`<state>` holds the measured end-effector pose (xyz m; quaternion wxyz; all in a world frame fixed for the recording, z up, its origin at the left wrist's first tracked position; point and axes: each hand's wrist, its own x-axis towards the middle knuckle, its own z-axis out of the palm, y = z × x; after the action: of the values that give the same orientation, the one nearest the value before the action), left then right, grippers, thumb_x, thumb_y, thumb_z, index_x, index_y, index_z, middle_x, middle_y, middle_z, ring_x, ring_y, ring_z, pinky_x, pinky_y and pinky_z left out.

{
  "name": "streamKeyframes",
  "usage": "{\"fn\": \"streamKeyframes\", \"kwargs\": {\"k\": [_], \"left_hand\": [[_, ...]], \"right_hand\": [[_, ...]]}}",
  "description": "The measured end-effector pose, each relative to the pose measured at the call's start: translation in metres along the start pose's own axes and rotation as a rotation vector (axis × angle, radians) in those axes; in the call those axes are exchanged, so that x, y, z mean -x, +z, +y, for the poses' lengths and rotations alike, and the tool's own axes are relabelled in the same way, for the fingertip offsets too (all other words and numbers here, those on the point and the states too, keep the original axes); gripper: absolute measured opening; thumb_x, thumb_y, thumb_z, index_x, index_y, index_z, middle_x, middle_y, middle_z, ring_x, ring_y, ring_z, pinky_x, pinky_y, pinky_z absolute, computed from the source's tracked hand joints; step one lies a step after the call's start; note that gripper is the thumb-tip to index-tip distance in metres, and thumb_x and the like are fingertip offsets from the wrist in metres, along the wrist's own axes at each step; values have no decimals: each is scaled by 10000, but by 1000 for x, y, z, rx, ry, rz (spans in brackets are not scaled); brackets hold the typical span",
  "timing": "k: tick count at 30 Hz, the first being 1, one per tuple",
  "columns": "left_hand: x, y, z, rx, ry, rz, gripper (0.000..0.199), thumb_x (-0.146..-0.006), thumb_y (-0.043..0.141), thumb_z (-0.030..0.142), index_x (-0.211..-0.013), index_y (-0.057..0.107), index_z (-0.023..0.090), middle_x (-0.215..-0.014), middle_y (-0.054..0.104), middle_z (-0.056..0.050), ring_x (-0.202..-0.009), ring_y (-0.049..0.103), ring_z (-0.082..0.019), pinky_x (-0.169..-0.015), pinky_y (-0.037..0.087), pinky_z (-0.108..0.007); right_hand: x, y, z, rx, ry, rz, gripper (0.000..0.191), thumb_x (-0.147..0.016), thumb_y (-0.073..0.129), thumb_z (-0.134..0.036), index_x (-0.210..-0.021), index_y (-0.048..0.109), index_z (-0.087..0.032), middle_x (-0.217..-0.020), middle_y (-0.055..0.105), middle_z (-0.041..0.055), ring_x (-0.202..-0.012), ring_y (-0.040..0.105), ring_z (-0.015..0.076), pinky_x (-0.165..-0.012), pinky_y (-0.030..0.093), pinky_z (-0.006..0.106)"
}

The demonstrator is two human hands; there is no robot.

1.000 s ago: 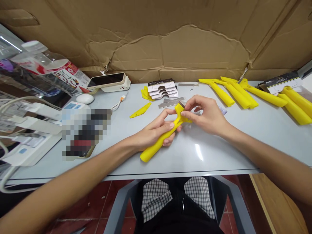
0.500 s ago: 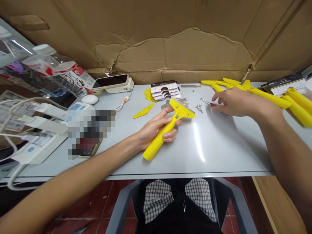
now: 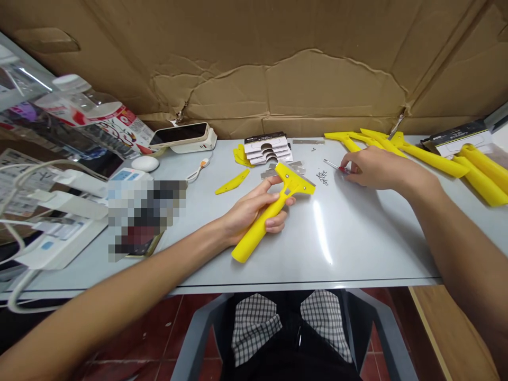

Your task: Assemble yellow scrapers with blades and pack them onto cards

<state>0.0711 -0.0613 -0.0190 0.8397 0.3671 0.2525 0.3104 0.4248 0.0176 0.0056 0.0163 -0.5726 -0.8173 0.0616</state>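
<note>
1. Grey-white table [image 3: 357, 248]: one, backed by a creased cardboard sheet [image 3: 278, 79].
2. Yellow plastic handles [image 3: 436, 165]: several, in a loose group at the right end of the table. Fitted blades cannot be made out from here.
3. Yellow scraper [image 3: 256, 234]: one, mid-table, head pointing away. A thin metal edge shows along the head, so it appears largely assembled.
4. Left hand [image 3: 254, 203]: closed firmly around the scraper's handle.
5. Right hand [image 3: 377, 169]: fingers half-curled, tips at the screwdriver. Whether they grip it cannot be told.
6. Screwdriver [image 3: 333, 165]: small, red-handled.
7. Printed white cards [image 3: 268, 148]: a short stack, apparently not yet used.
8. Steel blades [image 3: 281, 172]: a few lying loose, unfitted, just behind the scraper.
9. Screws [image 3: 322, 177]: a small loose heap, left over on the table.
</note>
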Motion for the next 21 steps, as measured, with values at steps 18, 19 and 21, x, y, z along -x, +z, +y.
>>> {"fn": "streamKeyframes", "kwargs": {"k": [18, 19, 21], "left_hand": [[0, 6, 0, -35, 28, 52, 279, -1067, 530, 167, -1287, 427, 304, -999, 676, -24, -488, 510, -68, -498, 418, -209], [0, 6, 0, -36, 29, 47, 284, -1065, 536, 170, -1290, 427, 305, -1002, 678, -25, -489, 512, -68, -499, 418, -210], [0, 6, 0, -34, 29, 43, 286, -1062, 550, 175, -1285, 430, 306, -1004, 680, -25, -490, 511, -68, -500, 419, -213]], "right_hand": [[35, -35, -85, -192, -394, 158, 296, -947, 638, -288, -1181, 819, -294, -1059, 822, 47, -949, 735, 265, -904, 506, 407], [34, -33, -84, -186, -390, 162, 297, -943, 638, -279, -1175, 822, -297, -1051, 822, 44, -944, 735, 263, -903, 507, 407], [33, -31, -83, -183, -385, 163, 293, -940, 641, -274, -1167, 824, -310, -1049, 820, 36, -947, 737, 260, -896, 508, 403]]}}
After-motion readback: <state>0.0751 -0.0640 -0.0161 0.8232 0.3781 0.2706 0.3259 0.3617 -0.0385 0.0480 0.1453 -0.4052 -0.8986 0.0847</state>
